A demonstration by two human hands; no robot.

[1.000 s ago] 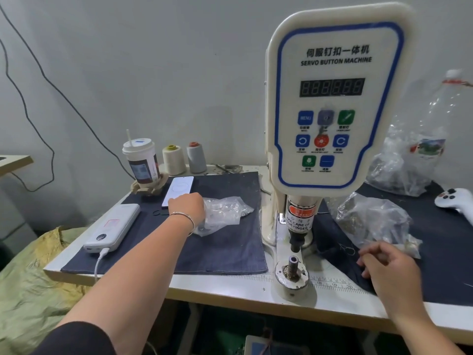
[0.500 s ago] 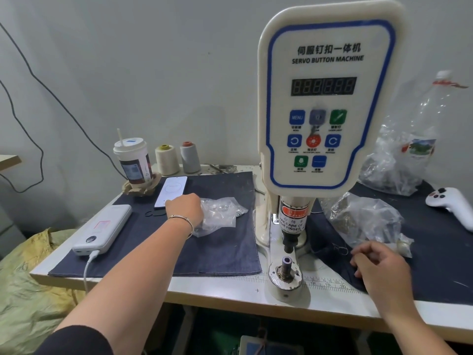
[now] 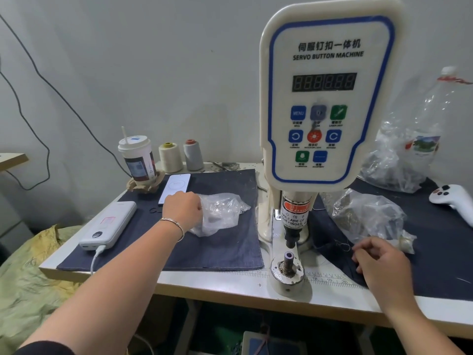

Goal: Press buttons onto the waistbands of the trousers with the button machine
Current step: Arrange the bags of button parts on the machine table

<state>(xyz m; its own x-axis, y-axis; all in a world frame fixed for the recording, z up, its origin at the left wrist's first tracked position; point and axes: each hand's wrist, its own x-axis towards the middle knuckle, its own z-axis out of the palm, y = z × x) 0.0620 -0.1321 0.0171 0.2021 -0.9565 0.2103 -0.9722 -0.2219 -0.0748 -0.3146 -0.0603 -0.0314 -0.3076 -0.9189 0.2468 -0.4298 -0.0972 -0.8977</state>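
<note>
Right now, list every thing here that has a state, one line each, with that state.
Button machine: display unlit, lower die bare, no fabric under the punch.
Left hand: fingers curled into the clear bag of small parts.
Right hand: fingers bent, resting on the dark trousers.
Phone: screen lit.
Power bank: cable plugged in.
Lidded cup: upright, straw in.
Thread cones: upright.
</note>
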